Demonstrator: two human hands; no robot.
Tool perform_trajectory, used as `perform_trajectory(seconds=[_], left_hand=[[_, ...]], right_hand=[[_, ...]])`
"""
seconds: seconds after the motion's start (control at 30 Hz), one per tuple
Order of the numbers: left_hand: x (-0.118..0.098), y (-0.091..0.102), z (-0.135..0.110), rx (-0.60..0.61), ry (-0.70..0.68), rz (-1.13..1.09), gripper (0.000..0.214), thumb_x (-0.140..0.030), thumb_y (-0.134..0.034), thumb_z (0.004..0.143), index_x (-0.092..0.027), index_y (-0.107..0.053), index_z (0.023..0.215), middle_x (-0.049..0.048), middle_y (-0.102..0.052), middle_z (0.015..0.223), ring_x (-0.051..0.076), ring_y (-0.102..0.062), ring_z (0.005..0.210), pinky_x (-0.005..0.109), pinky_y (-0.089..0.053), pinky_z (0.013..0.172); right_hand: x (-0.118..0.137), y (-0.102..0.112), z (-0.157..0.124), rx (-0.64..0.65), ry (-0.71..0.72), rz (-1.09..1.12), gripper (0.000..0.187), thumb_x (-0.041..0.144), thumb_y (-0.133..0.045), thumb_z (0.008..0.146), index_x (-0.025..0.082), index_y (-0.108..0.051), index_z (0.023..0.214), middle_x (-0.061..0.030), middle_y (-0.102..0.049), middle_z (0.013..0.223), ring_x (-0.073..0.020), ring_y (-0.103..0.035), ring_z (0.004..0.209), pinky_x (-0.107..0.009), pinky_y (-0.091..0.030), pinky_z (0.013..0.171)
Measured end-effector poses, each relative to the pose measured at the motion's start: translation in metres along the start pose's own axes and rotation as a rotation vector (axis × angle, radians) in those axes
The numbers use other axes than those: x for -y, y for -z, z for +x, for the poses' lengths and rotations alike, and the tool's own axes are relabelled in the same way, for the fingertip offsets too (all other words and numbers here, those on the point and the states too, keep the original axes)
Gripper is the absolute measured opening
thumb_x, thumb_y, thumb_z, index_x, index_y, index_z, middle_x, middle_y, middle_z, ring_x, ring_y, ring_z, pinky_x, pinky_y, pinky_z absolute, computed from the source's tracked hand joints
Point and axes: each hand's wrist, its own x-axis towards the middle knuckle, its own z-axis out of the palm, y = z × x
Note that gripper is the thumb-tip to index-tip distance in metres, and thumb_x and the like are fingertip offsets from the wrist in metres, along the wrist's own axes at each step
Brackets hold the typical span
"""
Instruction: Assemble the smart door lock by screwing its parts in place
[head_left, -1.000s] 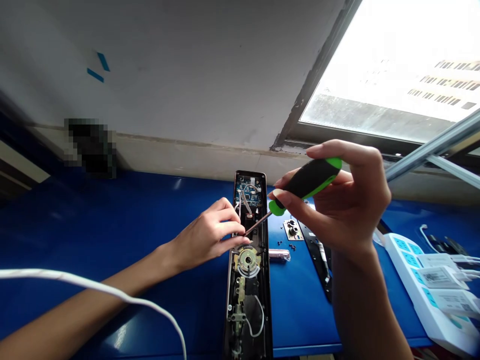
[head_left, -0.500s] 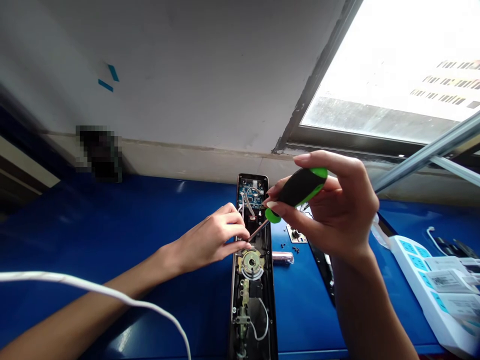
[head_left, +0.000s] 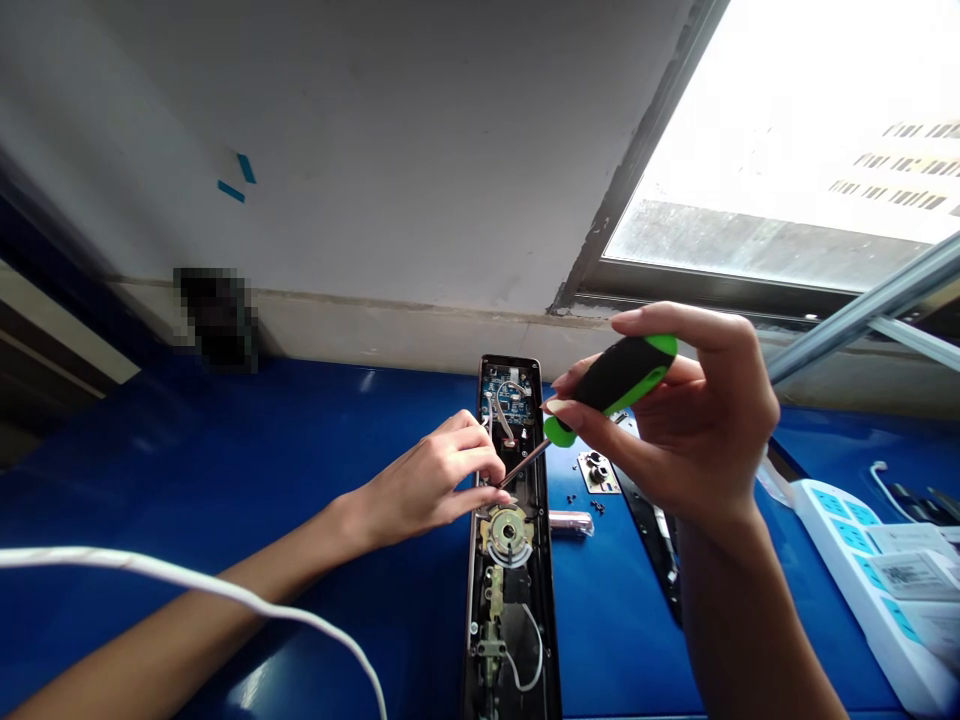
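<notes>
My right hand [head_left: 694,420] grips the black and green handle of a screwdriver [head_left: 622,378] between thumb and fingers. Its thin shaft slants down to the left, into an open, long black housing [head_left: 551,600] that looks like a door lock body. Beside the screwdriver tip, my left hand [head_left: 454,470] has thumb and fingers pinched together over the housing; what they hold is hidden. Just below them sits a round brass-coloured mechanism [head_left: 508,533]. A blue circuit board [head_left: 511,400] with white wires fills the housing's far end.
Right of the housing lie a small plate with black round parts [head_left: 598,472], several loose screws [head_left: 598,507] and a pink wrapped cylinder [head_left: 572,524]. Farther right is a white power strip [head_left: 855,570]. A white cable [head_left: 247,598] crosses the left foreground.
The whole view has shifted slightly. My right hand and the screwdriver are a little farther right of the housing, showing more of the shaft. My left hand keeps its pinch near the tip.
</notes>
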Motion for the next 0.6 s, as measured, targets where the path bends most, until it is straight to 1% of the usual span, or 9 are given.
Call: perform_trajectory(seconds=[0.1, 0.2, 0.33, 0.47, 0.53, 0.6], left_hand=[[-0.001, 0.0, 0.0, 0.006, 0.007, -0.01, 0.015, -0.029, -0.077, 0.097, -0.016, -0.07, 0.094, 0.0049, -0.067, 0.093, 0.021, -0.055, 0.098, 0.033, -0.052, 0.084], [-0.003, 0.002, 0.001, 0.048, 0.022, -0.04, 0.015, -0.029, -0.077, 0.097, -0.016, -0.07, 0.093, 0.0047, -0.067, 0.093, 0.021, -0.055, 0.098, 0.033, -0.051, 0.085], [-0.006, 0.004, 0.002, 0.087, 0.044, -0.075, 0.016, -0.03, -0.076, 0.097, -0.016, -0.07, 0.091, 0.0041, -0.067, 0.09, 0.021, -0.055, 0.097, 0.033, -0.051, 0.085], [-0.01, 0.006, 0.003, 0.086, 0.047, -0.102, 0.014, -0.027, -0.076, 0.097, -0.016, -0.07, 0.091, 0.0038, -0.067, 0.091, 0.02, -0.055, 0.097, 0.033, -0.05, 0.086], [-0.011, 0.007, 0.003, 0.1, 0.051, -0.106, 0.015, -0.027, -0.076, 0.097, -0.016, -0.07, 0.091, 0.004, -0.067, 0.092, 0.02, -0.056, 0.097, 0.033, -0.051, 0.085], [-0.012, 0.008, 0.004, 0.124, 0.054, -0.109, 0.016, -0.03, -0.076, 0.097, -0.016, -0.07, 0.09, 0.0043, -0.067, 0.091, 0.02, -0.058, 0.096, 0.033, -0.052, 0.084]], right_hand=[[0.002, 0.001, 0.0, 0.0, -0.001, -0.006, 0.066, 0.005, -0.09, 0.072, 0.03, -0.068, 0.128, 0.0008, -0.071, 0.104, -0.0201, -0.08, 0.082, -0.034, -0.073, 0.069], [0.003, 0.003, 0.0, 0.062, -0.02, 0.007, 0.067, 0.005, -0.089, 0.073, 0.031, -0.065, 0.131, 0.001, -0.072, 0.102, -0.0216, -0.08, 0.084, -0.037, -0.074, 0.073], [0.003, 0.007, 0.001, 0.142, -0.032, 0.059, 0.071, 0.005, -0.088, 0.075, 0.032, -0.062, 0.135, -0.0002, -0.072, 0.107, -0.0229, -0.08, 0.09, -0.043, -0.075, 0.08], [0.002, 0.01, 0.001, 0.216, -0.073, 0.078, 0.081, 0.003, -0.087, 0.076, 0.032, -0.055, 0.144, -0.0016, -0.072, 0.109, -0.0235, -0.08, 0.092, -0.044, -0.074, 0.084], [0.002, 0.011, 0.001, 0.238, -0.084, 0.079, 0.082, 0.003, -0.086, 0.078, 0.032, -0.052, 0.147, -0.0023, -0.073, 0.111, -0.0231, -0.08, 0.092, -0.043, -0.074, 0.084], [0.002, 0.01, 0.001, 0.239, -0.081, 0.078, 0.081, 0.003, -0.085, 0.079, 0.033, -0.052, 0.147, -0.0033, -0.073, 0.118, -0.0225, -0.08, 0.092, -0.042, -0.074, 0.083]])
